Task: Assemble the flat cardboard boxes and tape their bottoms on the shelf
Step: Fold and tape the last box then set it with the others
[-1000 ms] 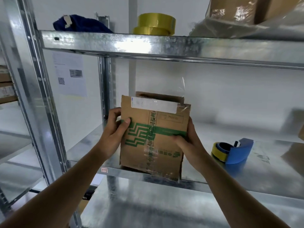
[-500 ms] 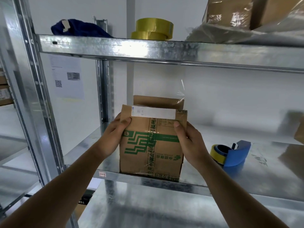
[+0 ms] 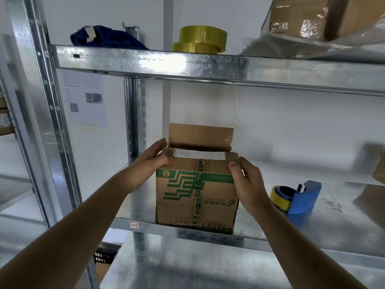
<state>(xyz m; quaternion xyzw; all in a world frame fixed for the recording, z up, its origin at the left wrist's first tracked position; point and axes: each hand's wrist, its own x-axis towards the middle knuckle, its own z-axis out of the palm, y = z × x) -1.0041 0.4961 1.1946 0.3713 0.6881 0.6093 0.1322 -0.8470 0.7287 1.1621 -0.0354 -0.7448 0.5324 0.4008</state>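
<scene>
A brown cardboard box with green print and a white label stands upright near the front edge of the middle metal shelf. Its far top flap sticks up and a strip of clear tape hangs above its right corner. My left hand holds the box's upper left corner, thumb on the front face and fingers over the top edge. My right hand grips the upper right corner, thumb on the front. A blue tape dispenser with a yellow roll lies on the shelf to the right of the box.
On the upper shelf sit two yellow tape rolls, a dark blue cloth and plastic-wrapped boxes. A steel upright stands at the left. Another brown item shows at the far right edge.
The box went from tilted toward me to standing flat on the shelf. Both hands slid up from its sides to its top corners, and the far flap now shows taller.
</scene>
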